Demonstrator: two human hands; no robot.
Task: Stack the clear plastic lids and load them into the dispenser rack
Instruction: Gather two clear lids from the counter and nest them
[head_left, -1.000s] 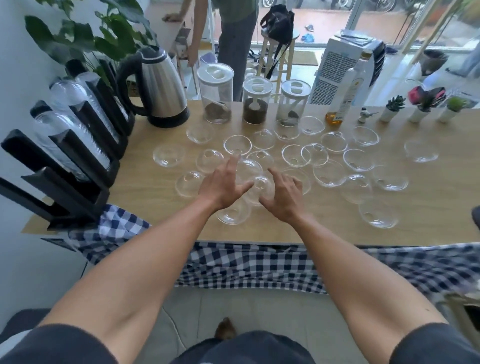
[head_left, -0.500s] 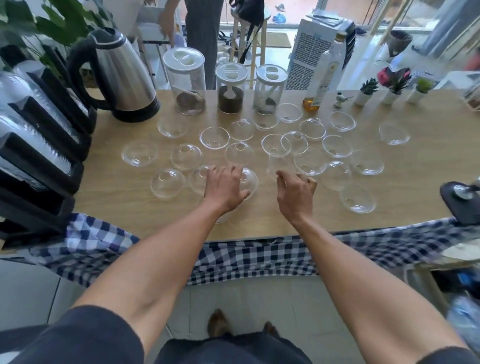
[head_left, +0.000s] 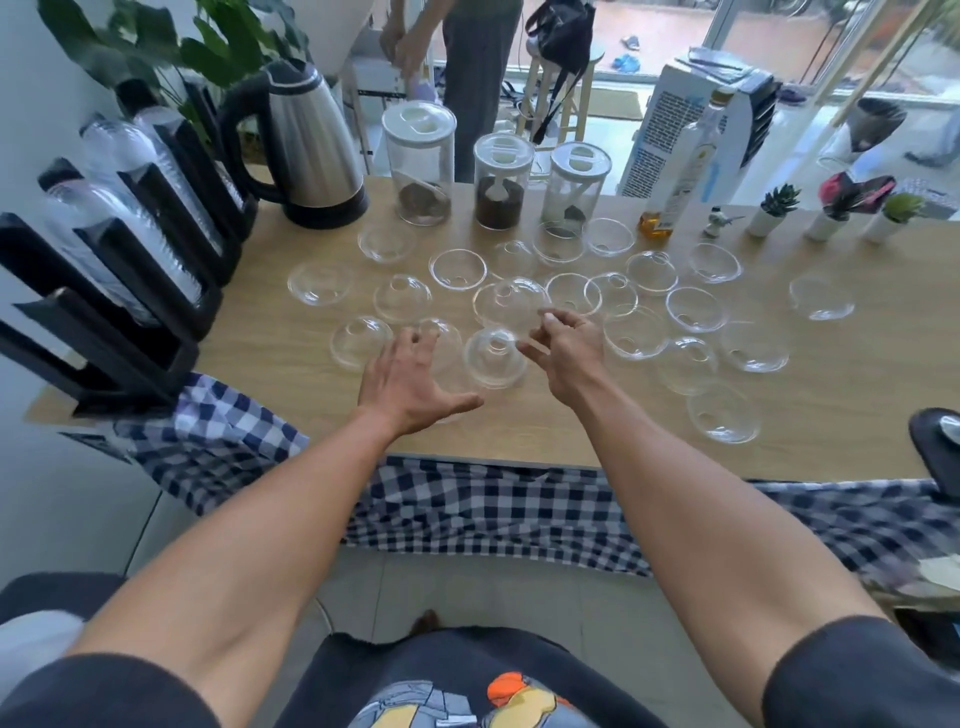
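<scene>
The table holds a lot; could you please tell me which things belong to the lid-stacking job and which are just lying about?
Job:
lids scattered on the table
rack, partly filled
left hand and right hand over the lids

Lying about:
kettle
jars
bottle
potted plants

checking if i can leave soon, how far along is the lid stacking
Early. Done: the dispenser rack already holds lid stacks. In hand: the right hand pinches a lifted lid, and the left hand spreads over another. Left: some twenty loose lids lie across the table.
</scene>
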